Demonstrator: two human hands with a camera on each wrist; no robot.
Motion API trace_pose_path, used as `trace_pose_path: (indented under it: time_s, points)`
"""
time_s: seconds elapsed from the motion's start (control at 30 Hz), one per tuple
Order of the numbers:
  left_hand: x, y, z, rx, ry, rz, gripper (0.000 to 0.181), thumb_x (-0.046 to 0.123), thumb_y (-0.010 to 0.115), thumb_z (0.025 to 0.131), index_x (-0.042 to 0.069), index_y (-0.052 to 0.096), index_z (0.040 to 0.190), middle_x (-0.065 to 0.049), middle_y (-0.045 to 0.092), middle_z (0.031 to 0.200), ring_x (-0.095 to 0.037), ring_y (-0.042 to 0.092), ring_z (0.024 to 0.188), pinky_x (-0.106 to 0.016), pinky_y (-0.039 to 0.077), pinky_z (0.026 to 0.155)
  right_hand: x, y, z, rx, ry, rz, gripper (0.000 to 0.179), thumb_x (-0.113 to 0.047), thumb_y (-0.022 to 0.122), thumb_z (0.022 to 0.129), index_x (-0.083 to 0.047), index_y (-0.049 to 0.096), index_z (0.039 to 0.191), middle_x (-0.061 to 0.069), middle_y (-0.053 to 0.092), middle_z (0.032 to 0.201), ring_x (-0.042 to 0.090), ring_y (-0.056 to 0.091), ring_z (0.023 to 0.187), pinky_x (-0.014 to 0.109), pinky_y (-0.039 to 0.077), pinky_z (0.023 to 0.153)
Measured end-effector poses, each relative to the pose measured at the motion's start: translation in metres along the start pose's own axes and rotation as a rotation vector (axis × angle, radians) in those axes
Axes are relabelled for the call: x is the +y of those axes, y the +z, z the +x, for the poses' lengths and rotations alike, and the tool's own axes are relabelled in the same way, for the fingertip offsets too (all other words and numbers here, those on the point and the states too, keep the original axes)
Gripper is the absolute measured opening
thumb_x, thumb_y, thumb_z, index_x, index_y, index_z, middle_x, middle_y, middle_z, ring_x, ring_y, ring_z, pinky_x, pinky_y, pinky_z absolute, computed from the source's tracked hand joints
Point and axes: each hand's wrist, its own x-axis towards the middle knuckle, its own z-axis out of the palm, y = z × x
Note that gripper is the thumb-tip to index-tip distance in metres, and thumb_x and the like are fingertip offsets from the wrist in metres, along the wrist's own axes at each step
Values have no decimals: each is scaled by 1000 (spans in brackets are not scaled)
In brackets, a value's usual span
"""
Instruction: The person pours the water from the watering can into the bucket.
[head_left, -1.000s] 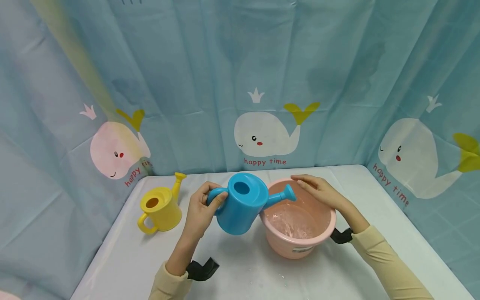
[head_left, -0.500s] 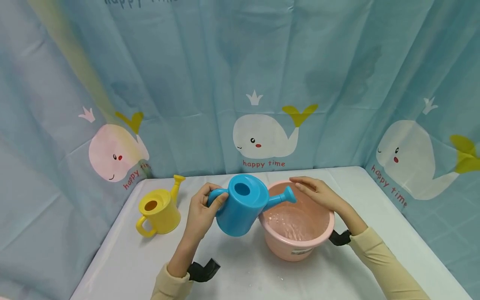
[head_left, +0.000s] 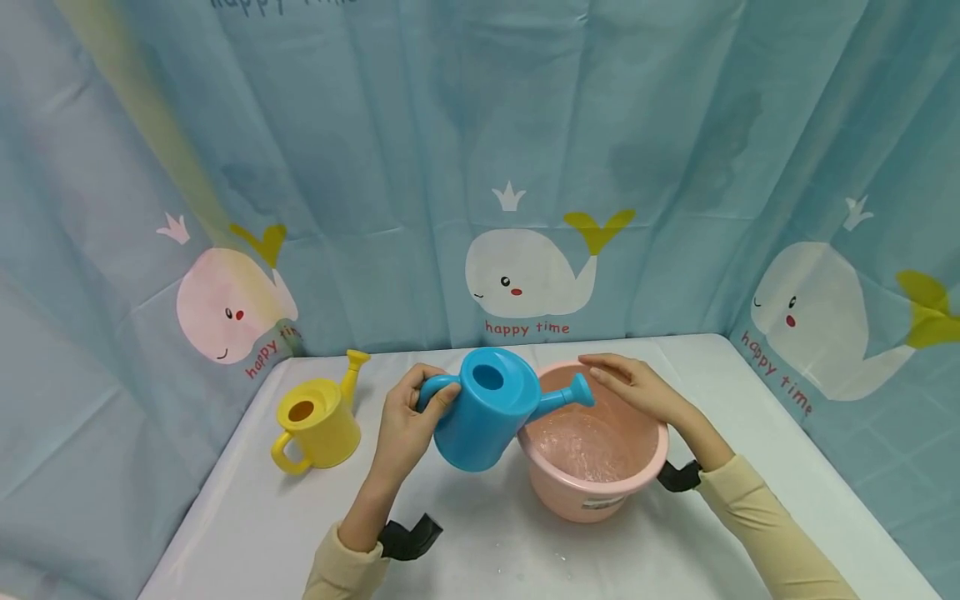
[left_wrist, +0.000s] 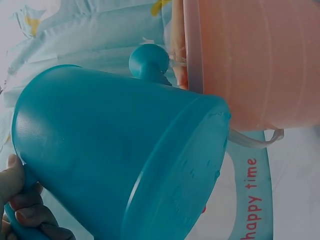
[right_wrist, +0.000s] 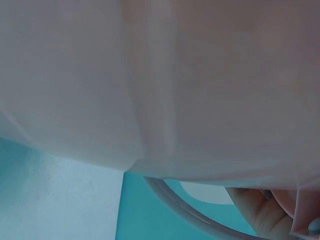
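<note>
My left hand [head_left: 405, 425] grips the handle of a blue watering can [head_left: 487, 417], thumb on top. The can hangs above the table, tipped to the right, its rose over a wide pink bucket [head_left: 581, 498]. In the left wrist view a thin stream of water leaves the rose [left_wrist: 149, 61] toward the bucket. Rippling water [head_left: 588, 446] lies in the bucket. My right hand [head_left: 637, 386] holds the bucket's far right rim, thumb inside and fingers outside. In the right wrist view the bucket wall [right_wrist: 160, 90] hides most of that hand.
A yellow watering can [head_left: 322, 421] stands upright at the left of the white table [head_left: 247, 533]. Drops of water lie near the front. A blue curtain [head_left: 390, 183] with whale prints surrounds the back and sides. A curved bucket handle [right_wrist: 195, 215] hangs at the bucket's side.
The head view has shifted slightly. The blue watering can stays tipped over the bucket in my left hand, moving slightly to the right. Ripples in the water differ. My right hand keeps its place on the rim.
</note>
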Motion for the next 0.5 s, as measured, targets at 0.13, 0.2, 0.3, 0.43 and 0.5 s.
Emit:
trace_pose_path:
  time_s: [0.13,0.2,0.3,0.43,0.5]
  points:
    - [14,1,-1,-6,5,15,14,10,61,89,-1,56,96,-12,62,88,-18,55,88,-40,46,87,0,1,0,4,15,3,39,-30,50,96,-13,52,131,8,53,133,28,47,125,47,43,96]
    - [20,1,-2,-8,12,23,14,9,61,89,-2,56,95,-13,62,87,-17,55,87,-39,46,87,0,1,-1,1,17,7,39,-30,51,96,-14,51,131,8,52,133,28,47,125,47,43,96]
    - [21,1,-2,-7,5,20,13,8,61,88,-2,56,94,-14,62,87,-18,56,87,-39,46,86,-1,1,-1,-1,15,13,39,-29,51,96,-14,51,131,8,52,133,28,47,125,47,43,96]
    - [22,1,-3,-5,9,18,12,7,61,88,-2,56,95,-14,62,88,-17,56,88,-40,46,87,-2,1,-1,2,21,3,39,-30,52,96,-15,52,131,7,53,133,27,47,125,47,43,96]
    - [22,1,-3,-1,9,17,12,7,61,88,-2,56,95,-14,61,88,-18,56,88,-40,46,87,-3,1,-1,2,21,1,39,-30,52,95,-15,52,131,7,53,133,27,47,125,47,43,96]
